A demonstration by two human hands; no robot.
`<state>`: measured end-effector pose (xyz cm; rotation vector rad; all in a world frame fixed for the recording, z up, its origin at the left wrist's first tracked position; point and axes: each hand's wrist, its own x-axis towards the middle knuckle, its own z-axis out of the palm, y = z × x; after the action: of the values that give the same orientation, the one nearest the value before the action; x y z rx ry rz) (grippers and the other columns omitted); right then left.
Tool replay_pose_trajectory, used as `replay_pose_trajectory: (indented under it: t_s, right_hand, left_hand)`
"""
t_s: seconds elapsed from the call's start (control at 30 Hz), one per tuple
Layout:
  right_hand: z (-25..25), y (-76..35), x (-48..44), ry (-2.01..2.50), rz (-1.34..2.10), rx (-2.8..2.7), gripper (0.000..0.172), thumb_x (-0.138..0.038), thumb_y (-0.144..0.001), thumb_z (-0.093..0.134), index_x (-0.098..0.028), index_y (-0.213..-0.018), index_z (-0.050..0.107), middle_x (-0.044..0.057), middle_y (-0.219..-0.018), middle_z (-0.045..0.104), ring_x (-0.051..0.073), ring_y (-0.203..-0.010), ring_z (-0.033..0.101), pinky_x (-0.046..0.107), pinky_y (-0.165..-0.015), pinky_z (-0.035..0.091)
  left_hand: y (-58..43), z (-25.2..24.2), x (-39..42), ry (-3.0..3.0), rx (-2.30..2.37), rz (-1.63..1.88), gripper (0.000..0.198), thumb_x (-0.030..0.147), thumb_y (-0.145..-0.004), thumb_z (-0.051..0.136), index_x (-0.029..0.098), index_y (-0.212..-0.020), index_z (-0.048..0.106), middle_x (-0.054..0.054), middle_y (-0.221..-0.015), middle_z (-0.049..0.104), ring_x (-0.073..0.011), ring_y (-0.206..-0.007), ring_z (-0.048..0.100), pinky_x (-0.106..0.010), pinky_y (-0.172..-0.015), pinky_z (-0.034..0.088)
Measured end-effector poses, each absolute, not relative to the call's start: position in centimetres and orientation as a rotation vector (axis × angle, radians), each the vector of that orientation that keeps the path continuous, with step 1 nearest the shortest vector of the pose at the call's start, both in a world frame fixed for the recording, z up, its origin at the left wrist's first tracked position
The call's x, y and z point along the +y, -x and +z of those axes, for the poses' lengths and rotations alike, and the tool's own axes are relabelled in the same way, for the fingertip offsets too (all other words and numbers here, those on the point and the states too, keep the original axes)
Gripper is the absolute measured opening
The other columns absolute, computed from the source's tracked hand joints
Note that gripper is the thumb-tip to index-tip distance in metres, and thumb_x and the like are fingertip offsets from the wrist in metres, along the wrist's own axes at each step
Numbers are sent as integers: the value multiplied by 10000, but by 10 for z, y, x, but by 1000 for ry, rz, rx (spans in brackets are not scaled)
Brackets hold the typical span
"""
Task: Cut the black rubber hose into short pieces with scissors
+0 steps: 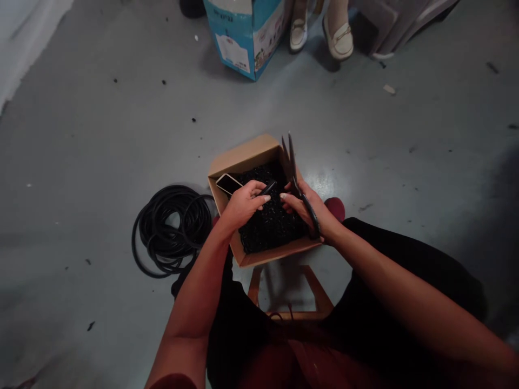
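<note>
My left hand (243, 205) grips a short ribbed black rubber piece (268, 188) over a cardboard box (243, 156). My right hand (305, 208) is closed around the black handles of a pair of large scissors (289, 162), whose blades point up and away from me. The blade tips stand just beyond the box's far edge, and the scissors sit close to the piece without clearly touching it. The box is heaped with small black pieces (270, 224). A phone (228, 183) leans against the box's left wall, close to my left hand.
A coil of black hose (170, 229) lies on the grey floor to the left. Ahead stand a blue printed carton (247, 35) and a co-worker's feet in white loafers (320, 32). Wooden stool legs (292, 292) show below the box, between my dark-clothed knees.
</note>
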<state>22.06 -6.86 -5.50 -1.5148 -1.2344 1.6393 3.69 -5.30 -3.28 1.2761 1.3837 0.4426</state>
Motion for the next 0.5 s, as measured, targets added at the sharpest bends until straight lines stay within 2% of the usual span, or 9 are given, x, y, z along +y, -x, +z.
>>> replay_pose_trajectory:
  t_s: [0.13,0.27,0.5]
  right_hand:
    - [-57,-223,-62,1480,1651,-1079,411,-429,-719,619,-225,-1027,437,-19,-744,563,151,-667,584,304,-614,483]
    - [-61,-225,-59,1424,1638,-1075,379,-398,-719,612,-237,-1021,448,-26,-747,559,139,-631,570,299,-606,474]
    - [-63,-228,-53,1456,1607,-961,396,-360,-702,599,-249,-1036,420,-38,-756,530,125,-601,544,280,-566,463]
  left_hand:
    - [-44,-28,-56,-1202,1291,434,301,224,-762,572,141,-1050,546,-44,-932,616,-89,-718,558,-232,-666,473]
    - [-48,-28,-58,-1208,1210,375,307,217,-754,571,145,-1052,561,-56,-995,617,-96,-746,564,-241,-676,476]
    - [-53,-29,-59,-1216,1206,346,359,312,-781,567,132,-1091,557,-49,-902,620,-94,-705,551,-230,-624,464]
